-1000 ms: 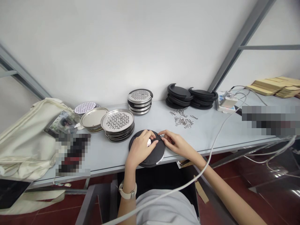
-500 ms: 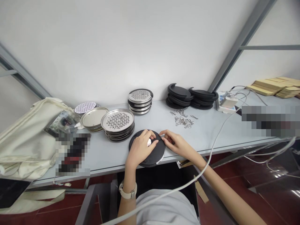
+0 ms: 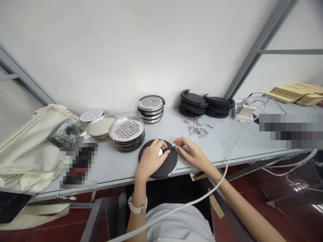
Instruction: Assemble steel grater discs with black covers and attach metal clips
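A black round disc (image 3: 169,164) with a silvery rim showing at its right lies on the table near the front edge. My left hand (image 3: 152,158) rests over it, fingers curled and pressing on its top. Something small and white (image 3: 160,153) shows between thumb and fingers; I cannot tell what it is. At the disc's upper right edge, my right hand (image 3: 188,151) pinches a small metal clip (image 3: 173,145) between thumb and forefinger. Loose metal clips (image 3: 198,129) lie in a heap further back on the right.
Stacked metal grater plates (image 3: 127,131) and plain metal plates (image 3: 101,126) stand on the left. Behind are a stack of grater discs (image 3: 150,104) and black bases (image 3: 193,101). A white cable (image 3: 228,161) crosses over my right forearm. A cream bag (image 3: 32,137) sits at far left.
My right fingers have lifted slightly at the disc's edge, and the metal clip in them now shows more brightly. My left hand has stayed on the disc.
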A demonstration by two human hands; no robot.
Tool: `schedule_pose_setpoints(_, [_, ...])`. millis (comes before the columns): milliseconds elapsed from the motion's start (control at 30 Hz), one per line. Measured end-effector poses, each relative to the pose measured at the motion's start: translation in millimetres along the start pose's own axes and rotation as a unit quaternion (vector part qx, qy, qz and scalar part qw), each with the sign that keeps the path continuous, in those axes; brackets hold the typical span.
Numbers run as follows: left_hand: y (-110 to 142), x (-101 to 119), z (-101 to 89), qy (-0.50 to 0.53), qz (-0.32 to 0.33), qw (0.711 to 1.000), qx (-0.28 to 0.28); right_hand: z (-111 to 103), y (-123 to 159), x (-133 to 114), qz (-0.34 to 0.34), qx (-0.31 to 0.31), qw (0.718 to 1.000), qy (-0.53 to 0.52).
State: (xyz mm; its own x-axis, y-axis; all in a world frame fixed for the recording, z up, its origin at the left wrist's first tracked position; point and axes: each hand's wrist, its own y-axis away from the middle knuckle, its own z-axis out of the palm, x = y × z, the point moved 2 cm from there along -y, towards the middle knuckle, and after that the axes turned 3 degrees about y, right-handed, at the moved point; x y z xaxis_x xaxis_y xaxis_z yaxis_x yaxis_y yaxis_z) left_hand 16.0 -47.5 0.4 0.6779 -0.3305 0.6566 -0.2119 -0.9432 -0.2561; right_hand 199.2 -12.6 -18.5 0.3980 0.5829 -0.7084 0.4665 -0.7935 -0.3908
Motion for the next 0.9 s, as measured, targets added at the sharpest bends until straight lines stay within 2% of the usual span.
schedule_pose_setpoints(233, [0.3, 0.5, -0.6, 0.002, 0.003, 1.000, 0.000, -2.9, -0.3, -0.6, -0.013, 0.026, 0.998, 0.049])
schedule_pose_setpoints(567, [-0.5, -2.3, 1.0, -0.002, 0.006, 1.000, 0.002, 1.9, -0.8, 4.2, -0.018, -0.001, 1.000, 0.000])
schedule_pose_setpoints(900, [0.5, -0.8, 0.4, -0.006, 0.006, 1.000, 0.001, -2.1, 0.9, -1.3, -0.018, 0.021, 0.999, 0.017])
